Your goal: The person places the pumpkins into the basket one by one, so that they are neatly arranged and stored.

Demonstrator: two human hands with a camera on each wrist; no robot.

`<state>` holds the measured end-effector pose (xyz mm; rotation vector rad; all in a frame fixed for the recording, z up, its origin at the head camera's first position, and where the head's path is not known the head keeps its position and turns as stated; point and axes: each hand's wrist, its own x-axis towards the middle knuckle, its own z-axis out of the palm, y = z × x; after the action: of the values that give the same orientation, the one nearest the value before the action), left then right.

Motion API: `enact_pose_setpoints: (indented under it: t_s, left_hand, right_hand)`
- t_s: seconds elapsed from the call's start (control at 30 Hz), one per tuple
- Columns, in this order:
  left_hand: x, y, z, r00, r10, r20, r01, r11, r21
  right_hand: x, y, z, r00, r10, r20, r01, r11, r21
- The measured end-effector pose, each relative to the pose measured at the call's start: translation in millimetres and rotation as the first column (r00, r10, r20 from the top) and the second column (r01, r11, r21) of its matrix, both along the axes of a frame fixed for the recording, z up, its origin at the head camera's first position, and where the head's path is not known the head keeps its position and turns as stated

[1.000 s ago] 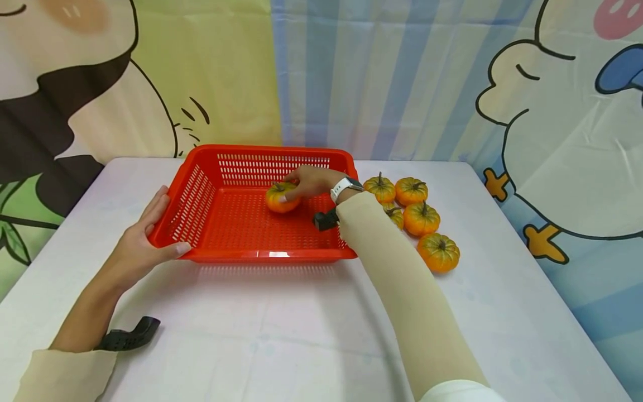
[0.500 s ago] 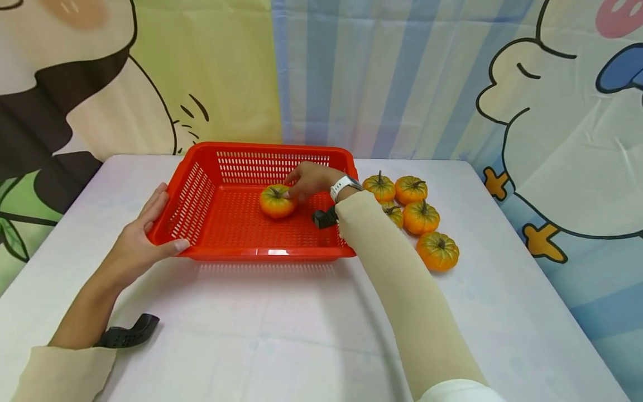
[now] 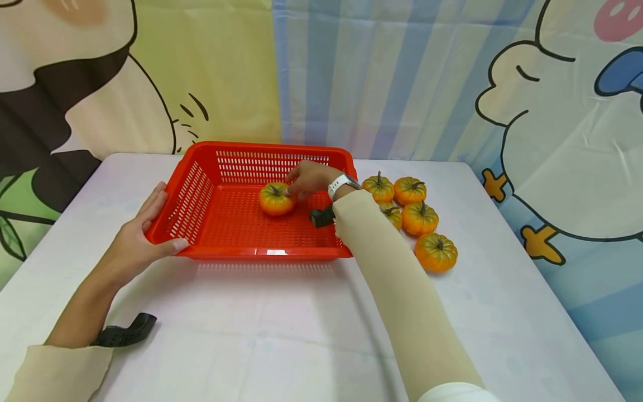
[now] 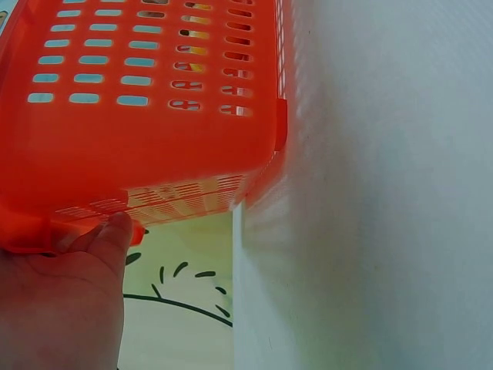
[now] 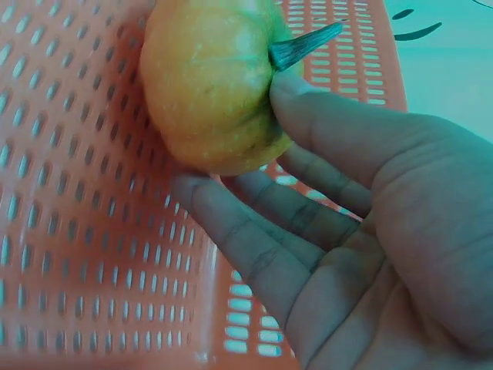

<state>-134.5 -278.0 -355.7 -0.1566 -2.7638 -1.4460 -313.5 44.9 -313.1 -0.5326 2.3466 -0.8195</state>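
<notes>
A small orange-and-green pumpkin sits on the floor of a red plastic basket, its stem pointing up. My right hand is just to its right inside the basket. In the right wrist view the thumb touches the pumpkin near the stem, while the other fingers lie loosely bent below it, not closed round it. My left hand grips the basket's left end, thumb on the front corner of the rim; its fingers reach under the rim in the left wrist view.
Several more small pumpkins stand in a cluster on the white table, right of the basket; my right forearm partly covers one. A printed cloth hangs behind the table.
The pumpkin has shifted slightly left and settled upright in the basket. My right fingers have loosened from it, the hand staying nearly in place. My left hand keeps its grip.
</notes>
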Motion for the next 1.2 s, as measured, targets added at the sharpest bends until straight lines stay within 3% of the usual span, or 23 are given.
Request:
enact_pose_setpoints:
  t_s: [0.3, 0.53, 0.73, 0.9, 1.2]
  left_hand:
    - [3.8, -0.6, -0.2, 0.999, -0.002, 0.034, 0.001, 1.0, 0.03]
    - [2.2, -0.1, -1.1, 1.0, -0.001, 0.024, 0.001, 1.0, 0.024]
    - [1.3, -0.4, -1.3, 1.0, -0.009, 0.018, 0.008, 0.999, 0.034]
    - [-0.3, 1.3, 0.9, 1.0, -0.007, 0.02, 0.006, 1.0, 0.03]
    - [-1.2, 1.0, 1.4, 1.0, -0.002, 0.021, 0.002, 1.0, -0.001]
  right_hand:
    - [-1.0, -11, -8.1, 0.997, 0.068, -0.046, -0.069, 0.998, -0.012]
    - [0.3, -17, -6.7, 0.997, 0.079, 0.013, -0.078, 0.995, -0.062]
    - [0.7, -23, -5.4, 0.995, 0.101, 0.009, -0.1, 0.993, -0.055]
    - [0.3, -24, -4.9, 0.997, 0.082, 0.009, -0.08, 0.992, -0.092]
    - [0.3, -27, -7.6, 0.998, -0.017, 0.054, 0.025, 0.986, -0.165]
